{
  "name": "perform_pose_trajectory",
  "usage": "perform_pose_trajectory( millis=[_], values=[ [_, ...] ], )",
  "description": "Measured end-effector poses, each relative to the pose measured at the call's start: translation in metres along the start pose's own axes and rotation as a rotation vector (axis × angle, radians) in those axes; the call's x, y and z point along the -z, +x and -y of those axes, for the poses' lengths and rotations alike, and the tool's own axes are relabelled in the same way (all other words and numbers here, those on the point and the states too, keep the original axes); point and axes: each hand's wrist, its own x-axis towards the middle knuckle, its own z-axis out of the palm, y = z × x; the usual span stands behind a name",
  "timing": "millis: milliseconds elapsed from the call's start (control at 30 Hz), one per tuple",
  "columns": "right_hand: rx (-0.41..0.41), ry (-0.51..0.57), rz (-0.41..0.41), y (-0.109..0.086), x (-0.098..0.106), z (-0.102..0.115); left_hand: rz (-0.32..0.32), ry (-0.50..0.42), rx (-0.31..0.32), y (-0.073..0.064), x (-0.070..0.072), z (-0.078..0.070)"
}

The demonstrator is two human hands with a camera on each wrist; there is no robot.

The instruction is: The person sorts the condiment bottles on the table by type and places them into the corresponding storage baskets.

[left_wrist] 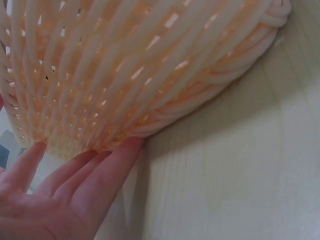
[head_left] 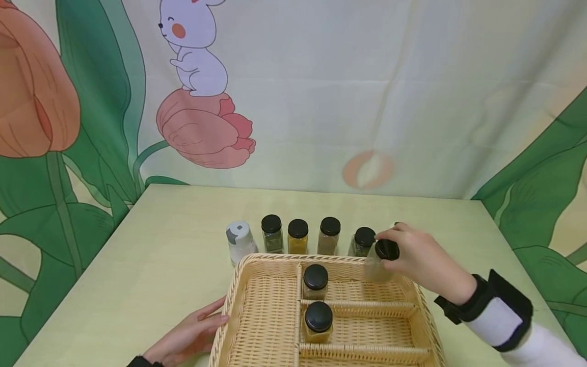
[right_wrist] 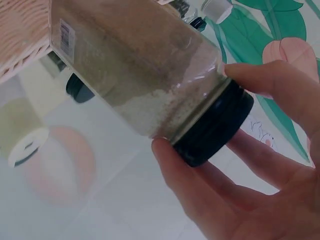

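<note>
My right hand (head_left: 415,255) pinches a clear spice jar (right_wrist: 135,65) just below its black lid, thumb on one side and fingers on the other. Pale brown powder fills much of this jar, which is held tilted over the back right corner of a wicker basket (head_left: 263,259). On the basket's left side rests my left hand (head_left: 190,331), its nearly straight fingers touching the woven outer wall (left_wrist: 125,65). Two black-lidded jars, one at the back (head_left: 315,278) and one with yellowish contents (head_left: 318,326), stand inside the basket along its long divider.
Behind the basket stand a white shaker (head_left: 240,242), a jar of green herbs (head_left: 272,234), a yellow spice jar (head_left: 298,237), a brownish one (head_left: 328,236) and another black-lidded jar (head_left: 364,242). A pale-capped container (right_wrist: 22,130) is partly hidden by my right hand in the head view.
</note>
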Motion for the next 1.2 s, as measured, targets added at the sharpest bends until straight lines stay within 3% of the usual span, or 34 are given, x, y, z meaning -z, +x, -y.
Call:
perform_pose_trajectory(
  millis=[233, 633, 933, 1200],
  values=[
    [0.009, 0.025, 0.025, 0.006, -0.014, 0.012, 0.066, -0.046, -0.015, 0.001, 0.002, 0.000],
    [0.060, 0.037, 0.016, 0.008, -0.033, 0.020, 0.040, -0.046, -0.003, 0.000, 0.002, -0.001],
    [0.040, 0.050, 0.036, 0.010, -0.047, 0.025, 0.008, -0.018, 0.017, 0.000, 0.002, -0.001],
    [0.015, 0.083, 0.061, 0.011, -0.059, 0.027, 0.024, 0.000, -0.003, 0.000, 0.001, -0.001]
  ],
)
